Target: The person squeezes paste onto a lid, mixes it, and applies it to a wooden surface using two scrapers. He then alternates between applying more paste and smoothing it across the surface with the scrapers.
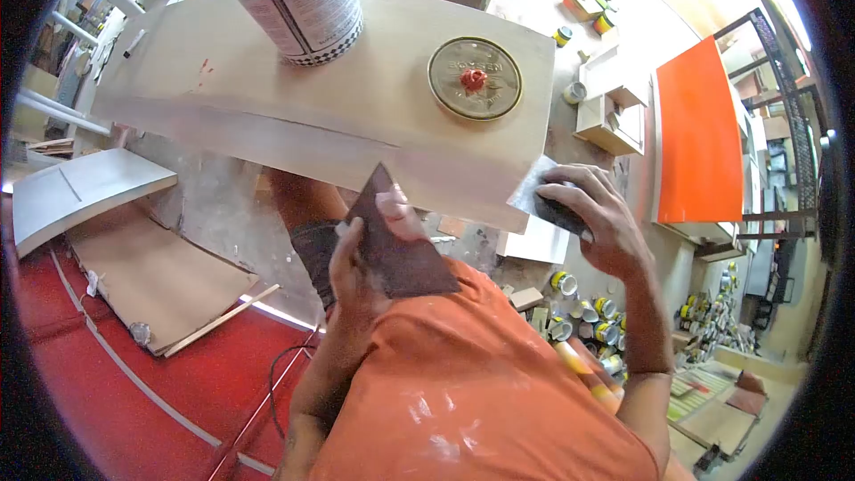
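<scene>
My left hand point(350, 272) grips a dark flat plate point(405, 260) in front of my orange shirt. A pale pink smear point(401, 216), perhaps filler, shows on the plate's face. In my right hand point(610, 223) is a putty knife point(530, 187), its pale blade blurred and tilted near the right front edge of the light tabletop point(383, 107). The dark handle is partly covered by my fingers. On the tabletop lie a round metal lid point(450, 102) with a red lump of paste point(473, 80) on it and an uncovered, stained can point(303, 13).
An orange panel point(699, 134) stands at the right. Several tins point(606, 334) crowd the floor at lower right. A brown board point(165, 267), a white panel point(85, 191) and a wooden strip point(223, 319) lie at left over a red surface point(107, 374).
</scene>
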Demonstrator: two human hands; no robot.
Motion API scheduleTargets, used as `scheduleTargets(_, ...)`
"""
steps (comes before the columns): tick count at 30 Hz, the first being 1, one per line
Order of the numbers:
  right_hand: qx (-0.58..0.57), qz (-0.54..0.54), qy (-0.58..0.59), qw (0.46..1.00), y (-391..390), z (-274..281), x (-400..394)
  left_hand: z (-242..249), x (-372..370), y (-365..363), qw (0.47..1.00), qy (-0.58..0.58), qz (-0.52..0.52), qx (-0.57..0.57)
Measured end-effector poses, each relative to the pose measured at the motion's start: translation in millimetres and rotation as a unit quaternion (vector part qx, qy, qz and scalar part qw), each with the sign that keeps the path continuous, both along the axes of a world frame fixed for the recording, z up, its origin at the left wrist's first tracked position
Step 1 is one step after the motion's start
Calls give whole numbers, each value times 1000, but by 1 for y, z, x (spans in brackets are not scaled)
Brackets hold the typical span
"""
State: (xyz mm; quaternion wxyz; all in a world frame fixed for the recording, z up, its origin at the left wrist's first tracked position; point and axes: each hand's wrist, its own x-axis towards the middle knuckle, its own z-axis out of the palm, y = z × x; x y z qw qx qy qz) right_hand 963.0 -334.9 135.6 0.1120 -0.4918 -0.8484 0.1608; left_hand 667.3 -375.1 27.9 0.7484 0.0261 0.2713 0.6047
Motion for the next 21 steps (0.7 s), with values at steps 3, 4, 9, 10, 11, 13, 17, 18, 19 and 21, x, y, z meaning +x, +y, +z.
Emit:
scheduleTargets(3, 9, 114, 401, 909, -6, -11, -57, 28, 20, 5, 998, -35, -37, 32)
scheduleTargets(4, -105, 112, 406, 901, -6, -12, -70, 38, 27, 8, 993, -106, -20, 41)
scheduleTargets(9, 88, 163, 321, 929, 32, -46, -119, 62, 14, 3, 980, 152, 91, 86)
scheduleTargets(10, 51, 156, 224, 961, 48, -38, -115, 55, 6, -2, 964, 227, 109, 90)
scheduleTargets(11, 113, 192, 76, 972, 64, -35, -110, 45, -9, -11, 963, 227, 113, 87)
scheduleTargets(13, 95, 191, 22, 977, 81, -39, -112, 30, -35, -25, 956, 103, 123, 245)
scheduleTargets(17, 87, 314, -57, 944, 104, -57, -135, 37, -47, -16, 965, 87, 202, 145)
scheduleTargets(18, 102, 337, -78, 933, 109, -71, -139, 36, -48, -12, 960, 131, 215, 122)
scheduleTargets(19, 100, 334, -78, 934, 108, -77, -135, 33, -48, -13, 961, 131, 211, 120)
scheduleTargets(21, 135, 352, -105, 920, 104, -81, -123, 23, -50, -15, 966, 143, 193, 99)
